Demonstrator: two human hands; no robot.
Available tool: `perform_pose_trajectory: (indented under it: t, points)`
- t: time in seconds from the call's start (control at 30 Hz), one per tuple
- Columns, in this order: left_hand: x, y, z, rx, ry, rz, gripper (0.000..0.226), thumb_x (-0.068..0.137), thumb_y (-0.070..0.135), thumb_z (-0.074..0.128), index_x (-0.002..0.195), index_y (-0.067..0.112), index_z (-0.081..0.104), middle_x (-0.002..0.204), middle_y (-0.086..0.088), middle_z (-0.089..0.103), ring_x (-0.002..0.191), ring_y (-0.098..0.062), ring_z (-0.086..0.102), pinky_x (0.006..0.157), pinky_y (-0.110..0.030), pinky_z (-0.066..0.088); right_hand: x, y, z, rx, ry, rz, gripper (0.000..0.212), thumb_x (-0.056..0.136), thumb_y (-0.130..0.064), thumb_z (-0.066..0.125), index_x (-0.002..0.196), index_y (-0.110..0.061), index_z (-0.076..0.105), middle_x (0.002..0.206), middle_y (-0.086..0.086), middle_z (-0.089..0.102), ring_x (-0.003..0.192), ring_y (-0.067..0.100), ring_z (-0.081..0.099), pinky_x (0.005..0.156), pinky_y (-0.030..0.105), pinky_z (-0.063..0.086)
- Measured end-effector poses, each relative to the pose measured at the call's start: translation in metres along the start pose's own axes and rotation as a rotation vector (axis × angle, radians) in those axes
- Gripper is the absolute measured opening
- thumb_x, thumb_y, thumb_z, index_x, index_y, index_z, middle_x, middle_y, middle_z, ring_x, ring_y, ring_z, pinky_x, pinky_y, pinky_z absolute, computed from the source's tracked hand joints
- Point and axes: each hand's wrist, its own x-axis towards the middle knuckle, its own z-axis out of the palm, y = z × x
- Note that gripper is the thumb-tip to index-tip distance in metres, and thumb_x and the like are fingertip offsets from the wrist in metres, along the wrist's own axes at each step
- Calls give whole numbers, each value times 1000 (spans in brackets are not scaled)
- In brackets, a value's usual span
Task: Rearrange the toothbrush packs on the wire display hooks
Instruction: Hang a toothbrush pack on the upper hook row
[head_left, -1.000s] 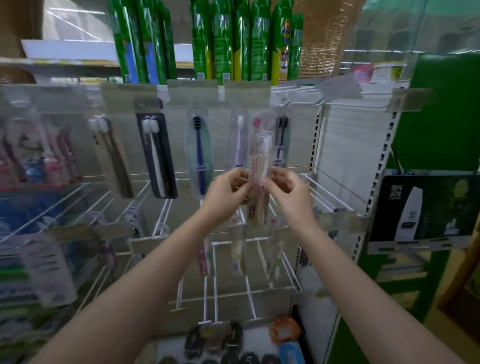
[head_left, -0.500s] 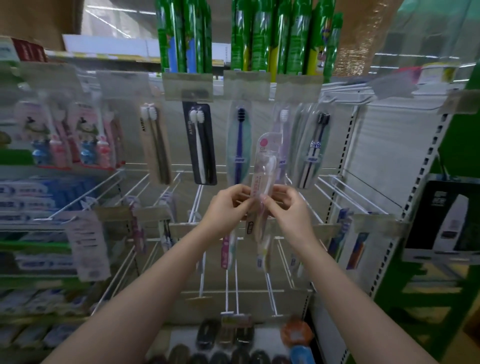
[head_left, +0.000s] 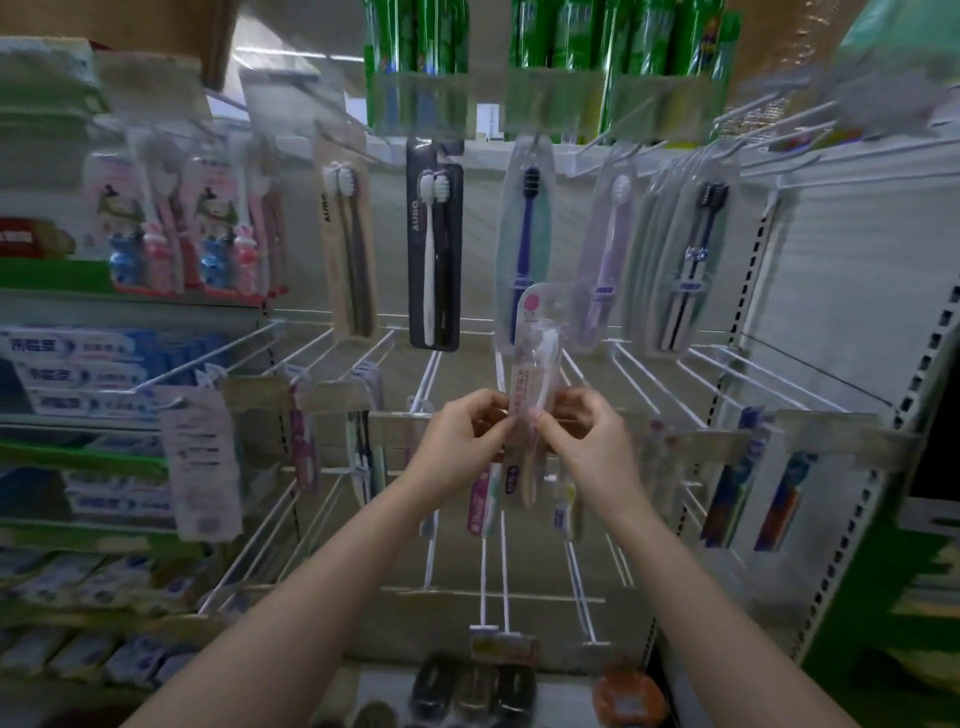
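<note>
**Both hands on one loose pack**

Left hand (head_left: 460, 441) and right hand (head_left: 584, 436) pinch a clear toothbrush pack (head_left: 531, 358) at mid-height, upright, off any hook, before the upper row. Step looks like re-hanging. Next move calls for lifting its hang hole onto a free wire hook (head_left: 434, 371). Black twin pack (head_left: 435, 260) and navy brush pack (head_left: 524, 244) hang close behind, crowding approach. Blurred.

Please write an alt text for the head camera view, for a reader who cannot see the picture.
Seen from above, a person's left hand and right hand pinch a clear toothbrush pack with a pink label, held upright before a wire display rack. Above it, other toothbrush packs hang in a row, among them a black pack; toothpaste boxes fill shelves on the left.
</note>
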Motion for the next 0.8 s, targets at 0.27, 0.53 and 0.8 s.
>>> perform_pose_trajectory:
  t: [0.27,0.53,0.8]
  points:
    - [-20,-65,13,70,88,52,15,88,19,61,88,33,64,87,-4,71,82,-19,70,75,-45,59,-28,55,34,-29,143,-48,22,84,-21,69,103,-14,60,95,-4,68,88,8,66,78,23,53]
    - [-33,-127,26,59,129,149,15,93,14,57,98,28,59,84,4,69,80,-9,68,76,-36,58,-42,109,61,-1,158,-97,22,83,-28,71,101,-22,59,93,-10,68,84,-2,65,77,16,52]
    - [-38,-189,51,44,255,227,17,90,14,61,102,25,57,89,2,68,83,-13,68,73,-30,59,-50,167,77,38,157,-181,24,84,-18,70,104,-15,57,91,-9,67,81,-4,64,73,14,51]
